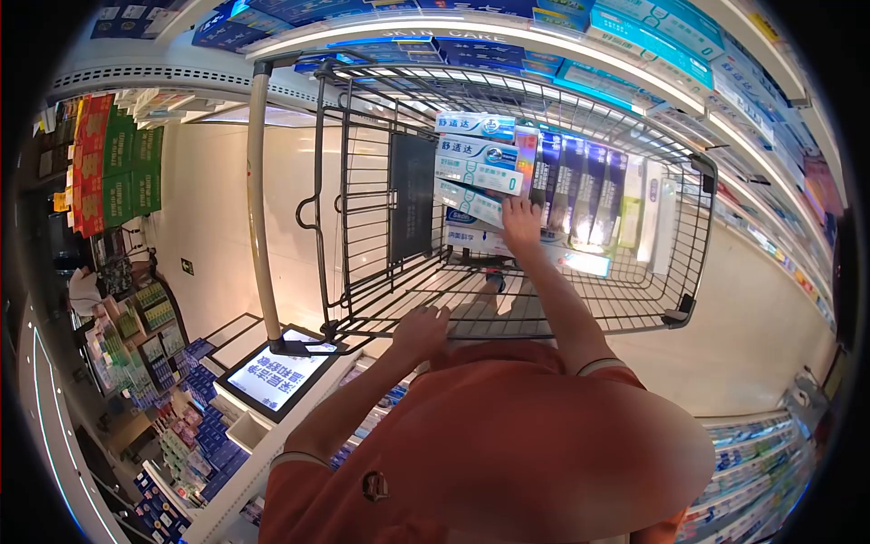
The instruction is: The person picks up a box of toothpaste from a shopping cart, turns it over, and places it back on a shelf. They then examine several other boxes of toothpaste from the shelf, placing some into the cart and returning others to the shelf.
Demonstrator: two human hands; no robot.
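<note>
The right hand (521, 222) reaches deep into the cart (693, 231), its fingers (518, 205) spread flat against the lower end of a stack of white and blue toothpaste boxes (478, 163); whether they grip a box, I cannot tell. The stack leans against the far side of the basket, about 4 boxes high. Just beside it stand purple boxes (580, 186) in a row, upright, with paler boxes (651, 213) further right. The left hand (420, 328) rests on the near rim of the cart, fingers curled over the wire edge. A screen (275, 376) sits low at the left, near the cart handle (258, 199). Shelves (634, 36) of boxed goods run along the aisle beyond the cart.
</note>
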